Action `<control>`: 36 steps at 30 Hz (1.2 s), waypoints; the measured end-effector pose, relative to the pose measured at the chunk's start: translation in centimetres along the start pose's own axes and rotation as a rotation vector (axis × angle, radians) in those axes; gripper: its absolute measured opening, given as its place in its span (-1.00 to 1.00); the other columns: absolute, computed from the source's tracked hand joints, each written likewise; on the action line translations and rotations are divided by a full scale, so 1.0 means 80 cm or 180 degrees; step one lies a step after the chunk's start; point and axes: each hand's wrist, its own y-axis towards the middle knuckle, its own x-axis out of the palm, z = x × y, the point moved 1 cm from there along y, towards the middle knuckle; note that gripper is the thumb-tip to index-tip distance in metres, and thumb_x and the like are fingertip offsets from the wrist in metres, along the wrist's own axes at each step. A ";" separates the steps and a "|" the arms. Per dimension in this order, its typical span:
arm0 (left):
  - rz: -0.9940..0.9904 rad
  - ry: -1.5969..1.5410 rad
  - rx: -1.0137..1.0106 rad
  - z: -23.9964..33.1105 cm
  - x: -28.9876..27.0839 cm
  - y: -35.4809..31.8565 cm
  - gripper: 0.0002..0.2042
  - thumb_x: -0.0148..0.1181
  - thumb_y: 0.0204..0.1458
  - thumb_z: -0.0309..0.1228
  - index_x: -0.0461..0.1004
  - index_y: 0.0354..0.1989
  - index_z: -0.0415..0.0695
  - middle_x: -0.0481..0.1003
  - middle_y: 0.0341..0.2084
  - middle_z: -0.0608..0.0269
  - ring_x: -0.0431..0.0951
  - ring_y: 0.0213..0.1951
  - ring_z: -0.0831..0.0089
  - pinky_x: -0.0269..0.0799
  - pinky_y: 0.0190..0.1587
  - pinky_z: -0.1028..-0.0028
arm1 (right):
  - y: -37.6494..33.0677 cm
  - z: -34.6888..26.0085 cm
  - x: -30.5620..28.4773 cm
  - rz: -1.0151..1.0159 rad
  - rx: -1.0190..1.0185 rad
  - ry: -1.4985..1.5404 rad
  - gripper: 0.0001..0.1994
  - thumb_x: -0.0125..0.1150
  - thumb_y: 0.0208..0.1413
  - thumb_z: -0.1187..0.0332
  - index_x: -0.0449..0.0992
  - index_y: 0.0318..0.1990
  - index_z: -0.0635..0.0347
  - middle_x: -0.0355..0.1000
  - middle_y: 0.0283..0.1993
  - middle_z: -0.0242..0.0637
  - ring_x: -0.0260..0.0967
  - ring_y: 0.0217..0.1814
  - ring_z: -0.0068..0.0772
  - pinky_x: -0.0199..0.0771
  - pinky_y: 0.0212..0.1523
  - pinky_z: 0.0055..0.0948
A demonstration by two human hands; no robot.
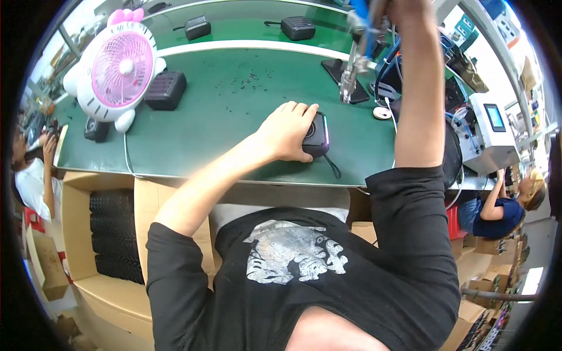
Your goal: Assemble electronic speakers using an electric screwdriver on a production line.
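Observation:
My left hand is wrapped round a small black portable speaker on the green bench, thumb at its near side and fingers over its far edge. A lit pinkish strip runs along the speaker's right side, and a black wrist strap trails from its near corner. My right arm reaches far up to the top edge, where my right hand is smeared by motion and partly cut off. Just left of that hand hangs a blurred metal tool with blue parts. Whether the right fingers grip it cannot be made out.
A pink-and-white fan stands at left beside another black speaker. Tiny black bits litter the bench. A dark phone lies under the tool; a white device stands right. An open carton holds black parts.

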 end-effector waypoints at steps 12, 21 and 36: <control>0.0933 -0.0636 -0.0259 -0.074 -0.079 -0.031 0.03 0.49 -0.46 -0.39 0.01 0.29 -0.26 0.15 0.16 -0.09 0.24 0.22 0.03 0.20 0.28 0.24 | 0.014 0.101 -0.069 0.0778 -0.0985 -0.1487 -0.69 0.36 0.10 0.16 0.48 -0.48 0.21 0.31 -0.65 -0.52 0.23 -0.66 -0.72 0.19 -0.63 -0.64; 0.1270 -0.0110 0.0006 -0.210 -0.091 0.104 0.06 0.54 -0.42 -0.33 -0.05 0.30 -0.23 0.13 0.15 -0.06 0.34 0.12 0.11 0.29 0.23 0.27 | 0.027 0.111 -0.089 0.0400 -0.0805 -0.1699 -0.62 0.37 0.06 0.05 0.48 -0.38 0.23 0.37 -0.51 -0.47 0.27 -0.50 -0.68 0.24 -0.45 -0.56; 0.1842 0.0039 0.0115 -0.302 -0.039 0.279 0.05 0.57 -0.43 -0.29 -0.04 0.27 -0.20 0.24 0.05 -0.05 0.37 0.06 0.07 0.32 0.16 0.27 | 0.034 0.105 -0.089 0.0361 -0.1417 -0.1345 -0.50 0.45 -0.23 0.08 0.50 -0.41 0.46 0.47 -0.52 0.10 0.52 -0.47 0.05 0.52 -0.35 -0.22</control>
